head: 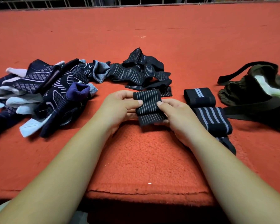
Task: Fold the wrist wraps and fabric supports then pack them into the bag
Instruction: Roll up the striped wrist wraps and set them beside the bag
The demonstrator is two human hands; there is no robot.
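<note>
Pinching a black pinstriped wrist wrap (148, 105) at the centre of the frame, the left hand (120, 107) and the right hand (176, 117) each press a thumb on its top face with fingers curled beneath, holding it low over the orange fleece cover (144, 159). The wrap is layered into a short stack, and its lowest layer juts out skewed toward the lower right. I judge the elastic could spring open once either thumb lifts, since nothing visible fastens the layers. Its far edge lies close to the loose heap of matching wraps (141, 70) just above, so any trailing end might snag there. An upper grey-striped roll (199, 97) and a lower grey-striped roll (215, 120) sit just beside the right hand. A careless sweep toward the dark olive bag (255, 88) at the right edge could knock them undone. The navy knit supports (44, 91) at the left lie unfolded, so much work remains.
</note>
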